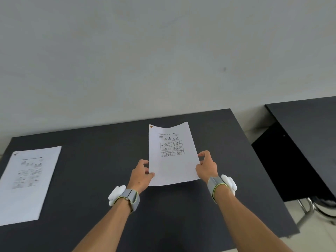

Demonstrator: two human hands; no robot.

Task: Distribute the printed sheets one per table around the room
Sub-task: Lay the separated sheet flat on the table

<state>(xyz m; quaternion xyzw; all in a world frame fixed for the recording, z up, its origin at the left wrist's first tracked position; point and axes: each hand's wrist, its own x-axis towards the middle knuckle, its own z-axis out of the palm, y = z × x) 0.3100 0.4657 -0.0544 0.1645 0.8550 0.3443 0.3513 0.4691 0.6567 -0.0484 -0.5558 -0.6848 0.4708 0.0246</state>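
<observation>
I hold a printed sheet (pixel 172 160) with a grid of small drawings just above the dark table (pixel 109 146), right of its middle. My left hand (pixel 141 174) pinches the sheet's lower left edge. My right hand (pixel 207 165) pinches its right edge. The sheet's far end curls slightly upward. A second printed sheet (pixel 27 184) with the same layout lies flat on the table's left part, well apart from both hands.
A pale wall (pixel 163 51) stands right behind the table. Another dark table (pixel 309 124) sits to the right across a narrow gap, with metal chair legs (pixel 309 208) on the light floor below it. Both wrists wear grey bands with white pods.
</observation>
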